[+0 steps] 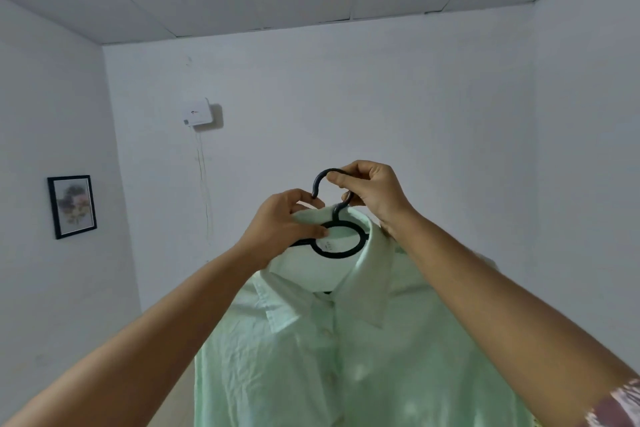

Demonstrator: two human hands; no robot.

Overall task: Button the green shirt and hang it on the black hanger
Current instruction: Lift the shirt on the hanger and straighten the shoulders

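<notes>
Shirt of pale green woven cloth (311, 357) is hanging on the slim black plastic hanger (337, 256), held up in the air and draping down between both forearms, its front placket looking buttoned. Left hand (284, 222) is pinching the collar's back edge against the hanger's ring. Right hand (372, 191) is gripping the curved hook, fingers curled round it. Black-framed flower picture (72, 206) is hanging on the left wall.
</notes>
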